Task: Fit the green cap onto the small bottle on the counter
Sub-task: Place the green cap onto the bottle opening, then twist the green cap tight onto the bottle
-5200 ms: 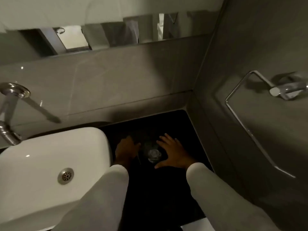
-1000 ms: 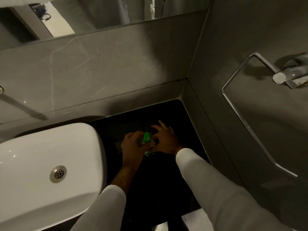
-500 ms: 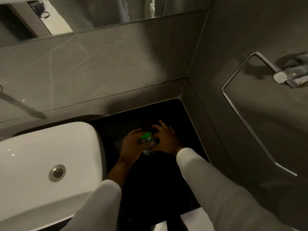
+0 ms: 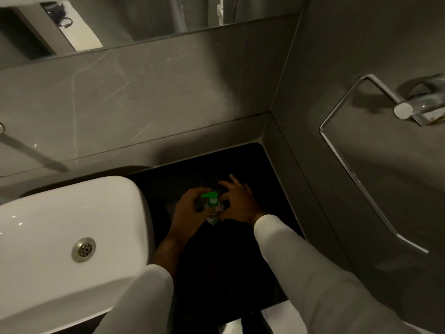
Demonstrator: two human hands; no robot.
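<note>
A small clear bottle (image 4: 213,216) with a green and white label stands on the black counter (image 4: 216,261) between my hands. The green cap (image 4: 211,198), a pump-type top with a spout pointing left, sits at the bottle's neck. My left hand (image 4: 190,213) wraps around the bottle's left side. My right hand (image 4: 237,203) has its thumb and forefinger pinched at the cap and neck, with the other fingers spread upward. Whether the cap is fully seated is hidden by the fingers.
A white basin (image 4: 67,237) with a metal drain (image 4: 83,249) fills the left. Grey tiled walls close off the back and right of the counter. A chrome towel ring (image 4: 361,165) hangs on the right wall. A mirror (image 4: 120,18) runs along the top.
Five seconds ago both hands rested beside the uncapped bottle. Within the last second the green cap has turned from upright to lying over the bottle's neck, and my right-hand fingers have closed in on it.
</note>
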